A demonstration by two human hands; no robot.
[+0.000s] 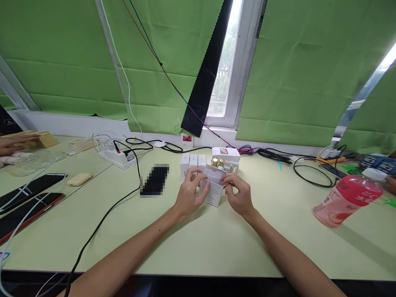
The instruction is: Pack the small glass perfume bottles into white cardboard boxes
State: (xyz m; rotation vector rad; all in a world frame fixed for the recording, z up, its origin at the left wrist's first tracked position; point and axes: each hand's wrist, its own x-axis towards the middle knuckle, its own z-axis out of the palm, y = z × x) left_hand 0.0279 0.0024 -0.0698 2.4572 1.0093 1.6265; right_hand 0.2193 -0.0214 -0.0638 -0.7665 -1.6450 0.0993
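Between my two hands is a small white printed box [213, 193], tilted over the table with its top flap raised. My left hand [192, 193] is closed on the box's left side, thumb on the printed face. The fingers of my right hand [239, 193] pinch the upper right edge near the flap. What lies inside the box cannot be seen. Just behind it stand small bottles with gold caps [215, 162], partly covered by the box and my fingers. A row of small white cartons [193, 160] stands behind my left hand.
A larger white box [225, 153] sits at the back. To the left are a dark pixelated rectangle [154, 180], a power strip [119, 159], phones [31, 210] and cables. A pink drink bottle [346, 200] leans at right, near another person's hand [391, 185]. Another hand [18, 143] shows far left.
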